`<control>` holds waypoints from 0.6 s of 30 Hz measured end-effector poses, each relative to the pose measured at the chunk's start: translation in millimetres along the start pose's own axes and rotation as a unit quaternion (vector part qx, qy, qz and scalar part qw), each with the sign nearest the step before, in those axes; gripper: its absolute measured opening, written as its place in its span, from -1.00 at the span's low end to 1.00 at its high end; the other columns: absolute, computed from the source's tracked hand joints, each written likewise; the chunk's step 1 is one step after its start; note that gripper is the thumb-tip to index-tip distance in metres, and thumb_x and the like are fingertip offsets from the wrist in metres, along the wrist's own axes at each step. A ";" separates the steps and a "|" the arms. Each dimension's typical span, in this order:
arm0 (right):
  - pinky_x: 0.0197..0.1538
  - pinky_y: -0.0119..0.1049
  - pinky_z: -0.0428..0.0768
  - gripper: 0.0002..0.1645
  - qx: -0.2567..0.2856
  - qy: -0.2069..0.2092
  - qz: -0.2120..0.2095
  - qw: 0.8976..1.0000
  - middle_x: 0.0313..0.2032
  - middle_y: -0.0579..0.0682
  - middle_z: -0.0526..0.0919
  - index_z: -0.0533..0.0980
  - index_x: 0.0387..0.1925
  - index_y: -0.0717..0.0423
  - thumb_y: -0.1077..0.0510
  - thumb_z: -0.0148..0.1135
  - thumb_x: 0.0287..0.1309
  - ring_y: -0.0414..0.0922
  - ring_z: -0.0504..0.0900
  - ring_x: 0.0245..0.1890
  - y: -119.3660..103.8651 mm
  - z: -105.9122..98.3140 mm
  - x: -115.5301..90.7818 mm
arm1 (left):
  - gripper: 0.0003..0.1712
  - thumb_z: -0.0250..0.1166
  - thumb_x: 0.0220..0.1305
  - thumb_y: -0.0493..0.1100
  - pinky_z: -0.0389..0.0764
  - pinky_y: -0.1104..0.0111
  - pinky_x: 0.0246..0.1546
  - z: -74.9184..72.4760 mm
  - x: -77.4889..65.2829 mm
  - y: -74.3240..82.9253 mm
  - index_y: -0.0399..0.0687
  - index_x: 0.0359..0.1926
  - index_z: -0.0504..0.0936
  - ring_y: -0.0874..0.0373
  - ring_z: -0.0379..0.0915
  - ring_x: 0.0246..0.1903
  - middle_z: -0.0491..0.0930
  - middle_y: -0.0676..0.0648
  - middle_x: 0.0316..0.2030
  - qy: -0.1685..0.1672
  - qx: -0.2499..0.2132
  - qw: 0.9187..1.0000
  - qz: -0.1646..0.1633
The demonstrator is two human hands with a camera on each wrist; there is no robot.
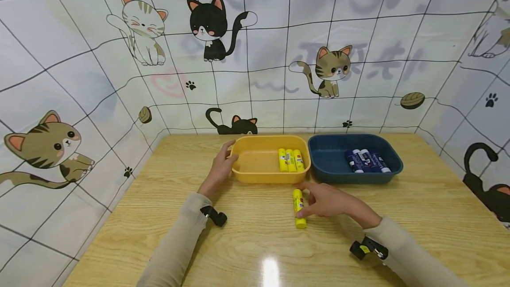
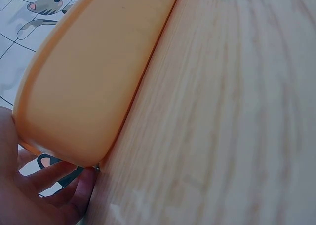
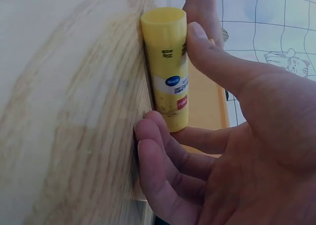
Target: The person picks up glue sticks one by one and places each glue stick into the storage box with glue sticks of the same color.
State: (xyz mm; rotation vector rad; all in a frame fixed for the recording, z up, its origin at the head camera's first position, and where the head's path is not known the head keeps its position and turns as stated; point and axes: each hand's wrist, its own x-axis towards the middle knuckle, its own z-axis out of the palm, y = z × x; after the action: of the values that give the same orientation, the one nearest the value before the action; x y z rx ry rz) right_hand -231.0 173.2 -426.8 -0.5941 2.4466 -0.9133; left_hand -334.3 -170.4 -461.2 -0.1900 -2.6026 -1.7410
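A yellow glue stick lies on the table in front of the yellow bin. My right hand holds it between thumb and index finger, one near each end; the other fingers curl beside it. The right wrist view shows the glue stick close up with its printed label, and the hand around it. My left hand grips the left end of the yellow bin, thumb at the rim. In the left wrist view the fingers of that hand touch the bin's end wall. Several yellow glue sticks lie inside the bin's right side.
A dark blue bin stands against the right side of the yellow one. Several dark blue glue sticks with white ends lie in its right half. A cat-patterned cloth hangs behind the wooden table.
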 end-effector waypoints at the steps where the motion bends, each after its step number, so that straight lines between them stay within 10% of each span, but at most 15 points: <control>1: -0.56 -0.36 0.39 0.02 0.002 -0.001 0.001 1.000 -0.50 -0.07 0.58 0.33 0.40 0.18 -0.22 0.56 0.06 -0.18 0.47 -0.63 0.0 0.3 0.3 | -0.33 0.06 0.57 -0.12 0.64 -0.02 0.19 -0.2 0.0 0.0 0.13 0.61 0.16 -0.19 0.53 0.28 0.44 -0.32 0.39 0.000 0.001 1.000 0.001; 18: -0.31 -0.28 0.73 0.00 0.031 0.049 -0.044 0.997 -0.16 0.06 0.70 0.28 0.31 0.21 0.06 0.68 -0.07 -0.11 0.69 -0.25 -7.6 -1.3 1.0 | -0.34 0.06 0.56 -0.14 0.65 -0.02 0.17 -0.6 0.5 0.6 0.13 0.60 0.17 -0.19 0.56 0.24 0.47 -0.32 0.36 0.001 0.005 1.000 0.003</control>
State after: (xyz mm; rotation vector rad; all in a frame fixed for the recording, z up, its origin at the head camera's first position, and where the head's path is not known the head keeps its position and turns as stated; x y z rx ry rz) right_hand -230.7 168.1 -420.9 -0.6540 2.4864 -1.0727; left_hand -334.8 -170.6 -460.3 -0.1960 -2.6050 -1.7256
